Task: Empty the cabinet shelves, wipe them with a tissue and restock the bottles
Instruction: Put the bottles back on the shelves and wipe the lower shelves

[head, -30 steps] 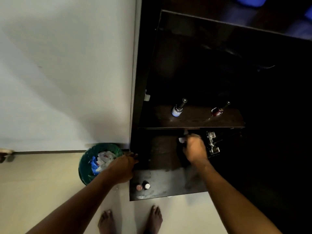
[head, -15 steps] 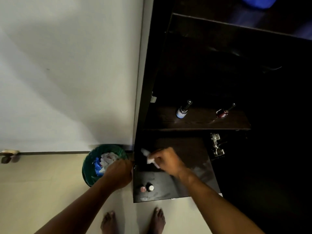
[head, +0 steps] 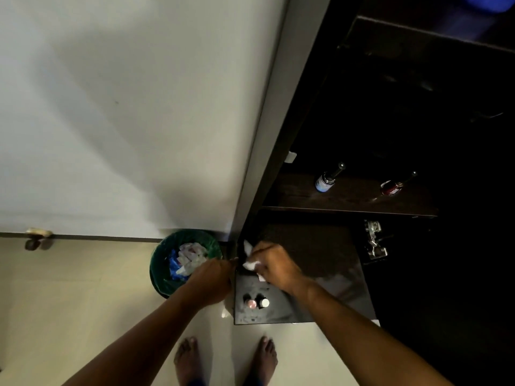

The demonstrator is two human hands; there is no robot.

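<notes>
Right hand (head: 274, 270) is curled round a crumpled white tissue (head: 250, 264) and presses it at the left edge of the lower shelf (head: 320, 299), right by the side panel (head: 263, 151). The tissue's long axis runs front to back along that edge, with an end poking out on each side of the fingers. Left hand (head: 214, 280) is at the panel's front edge with its fingers out of sight – we cannot tell if it grips. Open room: the shelf to the right of the hand is bare up to the hinge (head: 374, 243). Two small bottles (head: 251, 303) stand upright near the front-left corner, caps toward us, near the wrist but apart from it. On the upper shelf (head: 348, 199) a blue-labelled bottle (head: 324, 182) and a red bottle (head: 391, 188) stand well apart, necks pointing away. A bin (head: 161, 263) sits on the floor (head: 83, 288) just left of the cabinet. A second ago the right hand was deep by the hinge – it has since swept to the left edge; the left hand stays put.
</notes>
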